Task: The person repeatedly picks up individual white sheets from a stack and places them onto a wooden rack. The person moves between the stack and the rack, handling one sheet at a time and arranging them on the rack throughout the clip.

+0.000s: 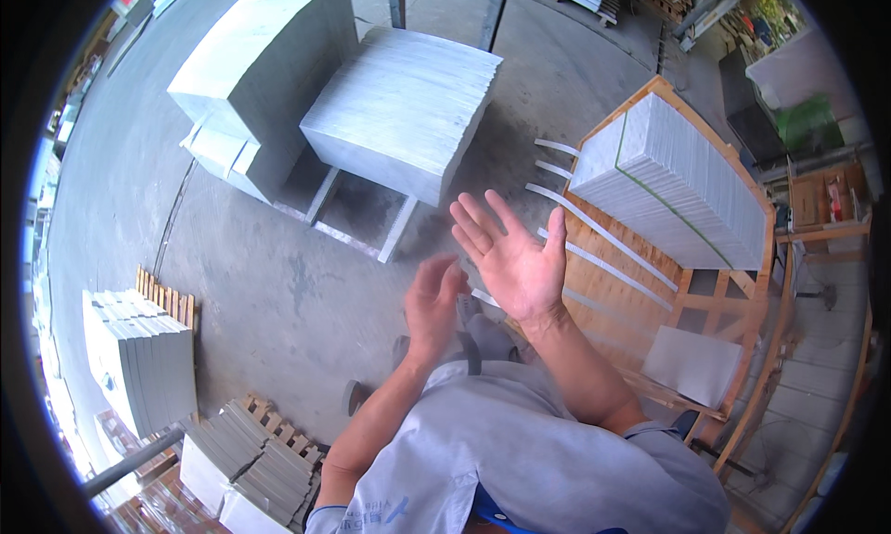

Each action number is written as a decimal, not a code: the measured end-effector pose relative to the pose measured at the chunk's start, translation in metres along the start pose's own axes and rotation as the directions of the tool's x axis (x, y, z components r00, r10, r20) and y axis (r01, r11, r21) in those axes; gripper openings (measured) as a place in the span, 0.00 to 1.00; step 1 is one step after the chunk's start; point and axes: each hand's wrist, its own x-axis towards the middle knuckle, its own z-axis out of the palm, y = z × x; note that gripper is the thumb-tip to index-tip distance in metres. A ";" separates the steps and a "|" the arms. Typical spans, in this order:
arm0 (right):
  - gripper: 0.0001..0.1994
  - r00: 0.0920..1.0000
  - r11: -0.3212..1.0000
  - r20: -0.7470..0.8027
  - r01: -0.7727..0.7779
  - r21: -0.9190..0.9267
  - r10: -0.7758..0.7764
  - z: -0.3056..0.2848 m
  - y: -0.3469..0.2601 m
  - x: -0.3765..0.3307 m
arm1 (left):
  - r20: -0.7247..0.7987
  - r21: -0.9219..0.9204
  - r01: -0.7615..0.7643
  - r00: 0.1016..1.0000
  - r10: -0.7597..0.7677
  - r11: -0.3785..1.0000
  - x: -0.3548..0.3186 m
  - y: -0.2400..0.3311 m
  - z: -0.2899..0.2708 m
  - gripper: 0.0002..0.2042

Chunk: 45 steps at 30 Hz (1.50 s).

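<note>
My right hand [520, 264] is held up in front of my body, palm turned up and fingers stretched out, with nothing on it. Just left of it, my left hand [432, 309] is curled, fingers bent in toward the thumb and slightly blurred. No object shows in it. Neither hand touches any of the goods around. Nearest on the right stands an open wooden crate [603, 297], with white straps [613, 265] laid across its boards. A row of upright white slabs [668, 186], bound by a green strap, fills its far side.
Ahead, a stack of pale stone slabs [399, 107] rests on a metal frame [357, 240], beside a taller block of slabs [251, 61]. More slabs [139, 348] stand at left, with grey panels [251, 464] on a pallet nearer me. A pale sheet [691, 365] lies at the crate's near end.
</note>
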 end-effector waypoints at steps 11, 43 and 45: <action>0.45 0.984 0.959 0.070 0.175 -0.224 -0.163 0.034 0.080 0.023 | 0.063 0.080 -0.224 0.974 0.220 0.971 0.026 0.038 -0.068 0.20; 0.47 0.989 0.504 0.042 0.109 -0.857 -0.142 -0.054 -0.073 0.081 | 0.886 0.387 -0.881 0.437 0.156 0.272 0.178 0.022 0.042 0.10; 0.46 0.991 0.529 -0.011 0.061 -0.846 -0.133 -0.065 -0.080 0.083 | 0.909 0.366 -0.902 0.399 0.119 0.231 0.184 0.013 0.047 0.10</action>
